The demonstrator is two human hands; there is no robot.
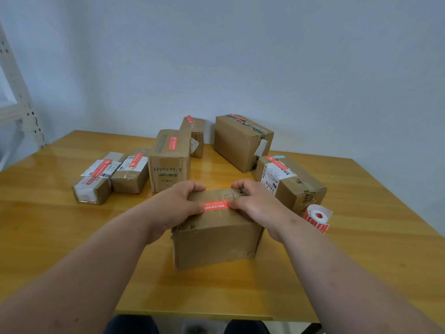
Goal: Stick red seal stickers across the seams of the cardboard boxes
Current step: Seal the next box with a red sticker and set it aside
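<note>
A brown cardboard box stands on the wooden table right in front of me. A red seal sticker lies flat across the taped seam on its top. My left hand grips the box's left top edge, its thumb pressing the sticker's left end. My right hand grips the right top edge, thumb on the sticker's right end. A roll of red stickers lies on the table to the right of the box.
Several other cardboard boxes stand behind in an arc, each with a red sticker on top: a HYNAUT box, two low parcels at the left, a large box and a labelled box at the right. A white rack stands far left.
</note>
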